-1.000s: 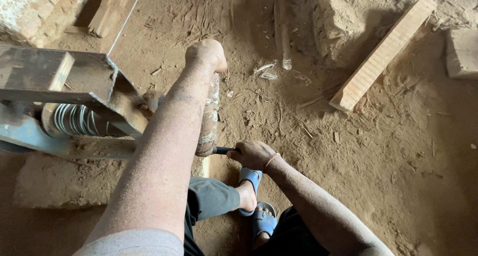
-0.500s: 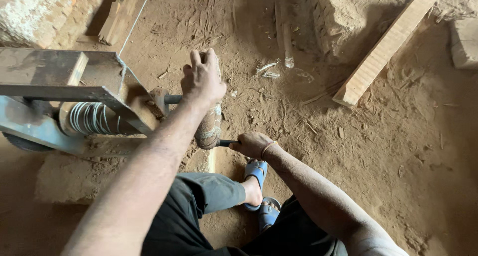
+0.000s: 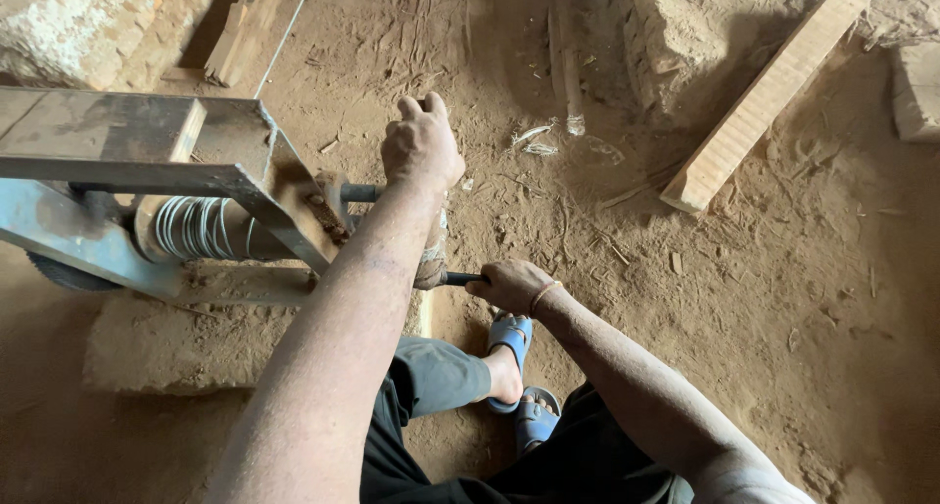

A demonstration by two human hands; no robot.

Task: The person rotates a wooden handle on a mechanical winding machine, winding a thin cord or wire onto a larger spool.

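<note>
Wood piece (image 3: pixel 431 254), pale and rounded, sits between the metal frame (image 3: pixel 147 166) and our right hand (image 3: pixel 509 284), mostly hidden under our left forearm, low over the sandy floor (image 3: pixel 783 318). A short dark shaft (image 3: pixel 360 192) pokes out of the frame toward it, and behind the frame a spool wound with pale cord (image 3: pixel 201 228) shows through the gap.

Our left hand (image 3: pixel 421 146) is closed into a fist above the shaft; we cannot tell what it grips, because the knuckles cover it. Our right hand is curled shut around a dark tool handle (image 3: pixel 458 278), whose tip points into the wood piece.

We judge the main risk to be a slip of the tool. If the wood piece turns on the shaft and the tip catches, the handle could jerk out of the right hand or drive toward the left forearm lying just above it. Our foot in a blue sandal (image 3: pixel 509 336) rests just beside the right hand, so a dropped tool would land near bare toes. The frame's sharp corner is close to the left wrist, and a sudden pull could scrape it. Loose dust and chips underfoot could also let the sandal slide. A plank (image 3: pixel 764 97) lies well apart.
</note>
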